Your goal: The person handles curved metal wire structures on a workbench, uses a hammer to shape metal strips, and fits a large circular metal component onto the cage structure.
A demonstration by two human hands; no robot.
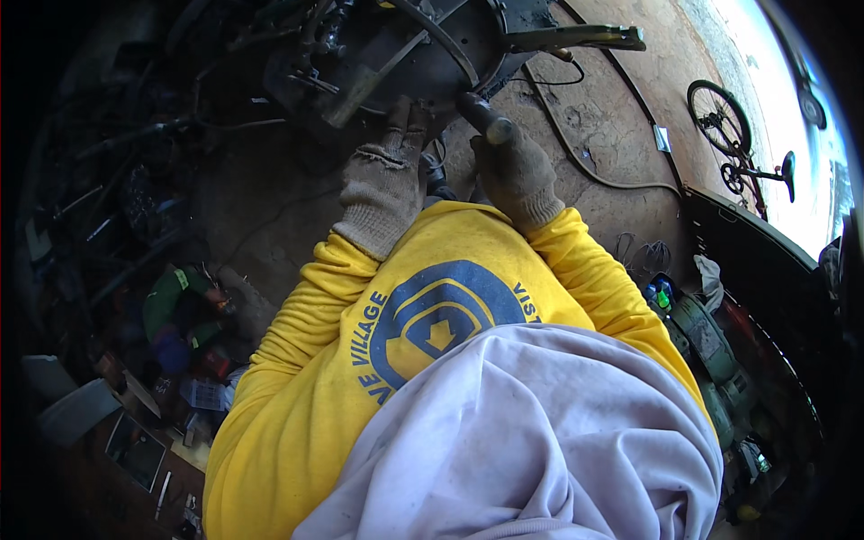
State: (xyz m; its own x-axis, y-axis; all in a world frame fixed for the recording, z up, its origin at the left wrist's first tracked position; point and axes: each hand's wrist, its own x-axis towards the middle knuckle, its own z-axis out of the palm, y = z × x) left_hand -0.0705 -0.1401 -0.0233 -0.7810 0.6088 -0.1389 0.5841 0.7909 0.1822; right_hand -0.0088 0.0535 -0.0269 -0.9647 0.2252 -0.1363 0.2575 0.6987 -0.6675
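Note:
My left hand (382,171), in a worn grey-brown knit glove, stretches its fingers to the near edge of a dark round metal plate (423,81). Those fingers look straight, and nothing shows in them. In a similar glove, my right hand (519,173) is closed around a dark, thick round bar (484,117) whose blunt end points back at me. The bar's far end lies by the plate's rim; whether they touch, I cannot tell. A curved metal strip (441,40) crosses the plate, and a flat, worn bar (353,95) lies at its left. Another flat metal bar (576,38) juts out rightward.
Dark metal scrap (135,144) crowds the left. A person in green (175,301) is low at the left, near bins and tools. A hose (576,162) curves across the brown floor. At the right are a bicycle (724,126) and green machinery (706,337).

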